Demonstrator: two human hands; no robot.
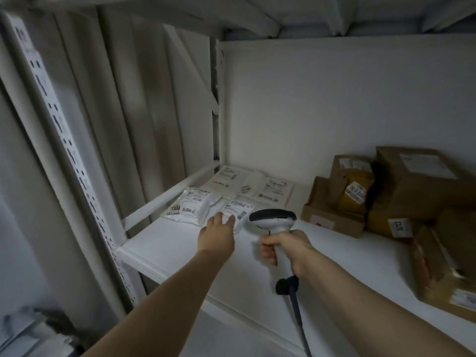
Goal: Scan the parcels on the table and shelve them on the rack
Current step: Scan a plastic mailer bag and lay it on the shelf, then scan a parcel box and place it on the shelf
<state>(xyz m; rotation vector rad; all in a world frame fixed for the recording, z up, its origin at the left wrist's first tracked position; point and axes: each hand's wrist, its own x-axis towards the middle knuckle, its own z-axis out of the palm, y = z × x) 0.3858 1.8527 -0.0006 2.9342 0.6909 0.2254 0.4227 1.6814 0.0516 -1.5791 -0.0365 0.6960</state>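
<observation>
Parcels (253,188) of flat white plastic with printed labels lie at the back left of the smooth white shelf (180,243) in the metal rack (64,140). Brown cardboard boxes (412,181) are stacked at the right. The left grip (217,234) is released, its fingers stretched and resting on the near edge of a small white pouch (238,208), just beside a crinkled pouch marked 7009 (188,208). The right grip (286,247) is clenched around the handle of a white pistol-shaped scanner (274,221) with a dark head. Its dark cable (296,310) hangs down.
</observation>
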